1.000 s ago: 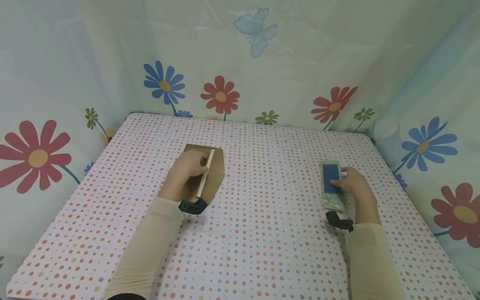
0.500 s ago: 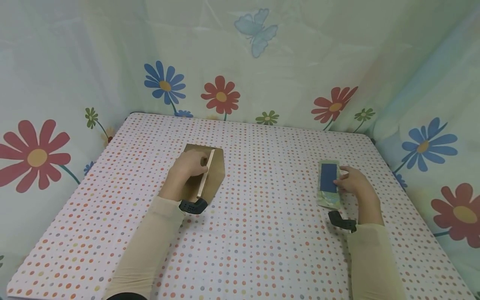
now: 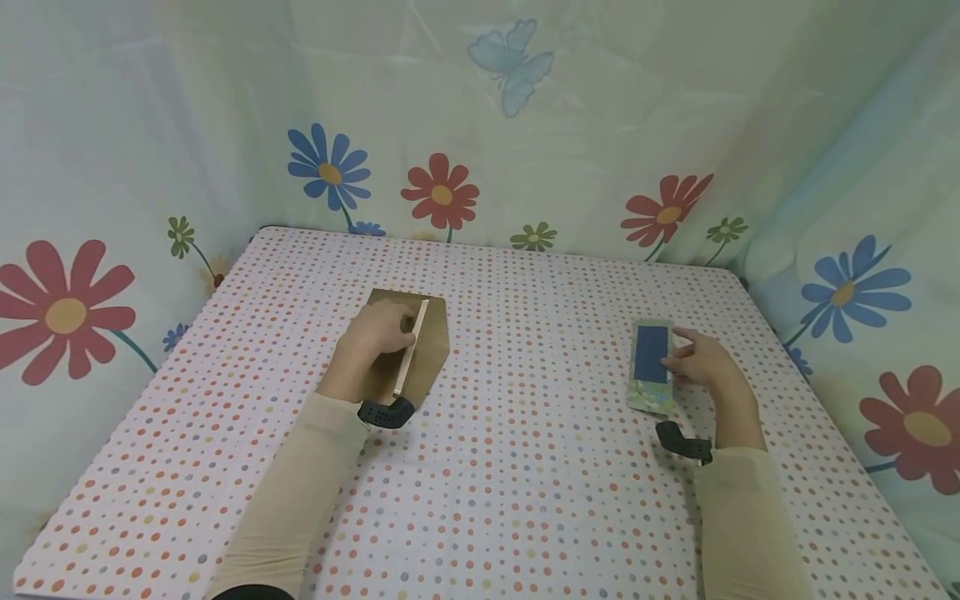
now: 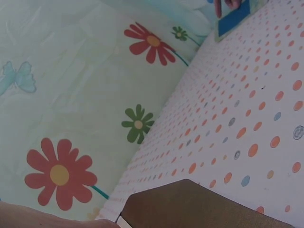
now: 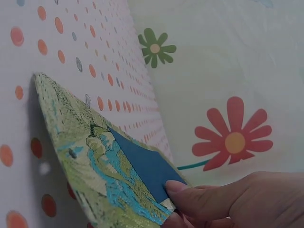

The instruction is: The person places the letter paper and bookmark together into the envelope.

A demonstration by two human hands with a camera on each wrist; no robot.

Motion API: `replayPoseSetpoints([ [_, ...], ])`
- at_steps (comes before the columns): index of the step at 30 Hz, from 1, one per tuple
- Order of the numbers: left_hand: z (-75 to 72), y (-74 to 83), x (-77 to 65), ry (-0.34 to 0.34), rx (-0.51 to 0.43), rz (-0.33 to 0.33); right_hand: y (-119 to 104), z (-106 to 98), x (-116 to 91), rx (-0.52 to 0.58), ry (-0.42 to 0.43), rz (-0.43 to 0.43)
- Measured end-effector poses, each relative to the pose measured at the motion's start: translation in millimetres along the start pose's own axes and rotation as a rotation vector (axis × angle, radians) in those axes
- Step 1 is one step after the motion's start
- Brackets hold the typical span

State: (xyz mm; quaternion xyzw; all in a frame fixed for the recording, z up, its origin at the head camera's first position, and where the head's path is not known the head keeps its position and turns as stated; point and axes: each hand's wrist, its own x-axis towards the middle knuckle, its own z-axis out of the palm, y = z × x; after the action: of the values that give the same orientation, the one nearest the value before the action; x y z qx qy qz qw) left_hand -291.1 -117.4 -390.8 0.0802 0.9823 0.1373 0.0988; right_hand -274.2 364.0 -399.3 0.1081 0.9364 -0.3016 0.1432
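Note:
In the head view, my left hand (image 3: 381,327) grips a brown kraft-paper envelope (image 3: 431,350) at left of centre, its thumb at a pale strip along the opening. The envelope's pointed flap (image 4: 190,206) spreads to the right, also seen low in the left wrist view. My right hand (image 3: 705,364) pinches the right edge of a green patterned card (image 3: 651,396) bearing a dark blue rectangle. In the right wrist view, the thumb (image 5: 183,190) lies on the card's face. The card tilts there, one edge casting a shadow on the tablecloth. Fingers beneath it are mostly hidden.
A white tablecloth (image 3: 525,467) with coloured dots covers the table. Pale curtains (image 3: 585,142) printed with flowers and a butterfly rise behind it and at both sides. Dotted cloth lies between the envelope and the card.
The card has shifted a little to the left in my right hand, whose thumb now sits nearer its edge. My left hand and the envelope stay put.

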Motion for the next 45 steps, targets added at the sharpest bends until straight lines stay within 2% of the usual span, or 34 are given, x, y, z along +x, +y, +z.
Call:
replayPoseSetpoints([
  [10,0.1,-0.4,0.8,0.008,0.004,0.003,-3,1,-2,0.041,-0.004,-0.056],
  [24,0.8,-1.2,0.9,0.01,0.007,0.001,-7,4,-6,0.16,-0.053,-0.077],
  [30,1.8,-1.8,2.3,0.011,0.003,-0.002,-8,7,-3,0.205,-0.019,-0.054],
  [35,1.9,-1.8,2.1,0.012,0.004,-0.003,-5,10,0,0.247,-0.007,-0.067],
  [40,1.5,-1.7,1.6,0.009,0.002,-0.005,-5,12,0,0.274,-0.031,-0.114],
  [45,1.4,-1.7,1.7,0.011,0.006,0.004,-10,13,-1,0.296,-0.028,-0.105],
])
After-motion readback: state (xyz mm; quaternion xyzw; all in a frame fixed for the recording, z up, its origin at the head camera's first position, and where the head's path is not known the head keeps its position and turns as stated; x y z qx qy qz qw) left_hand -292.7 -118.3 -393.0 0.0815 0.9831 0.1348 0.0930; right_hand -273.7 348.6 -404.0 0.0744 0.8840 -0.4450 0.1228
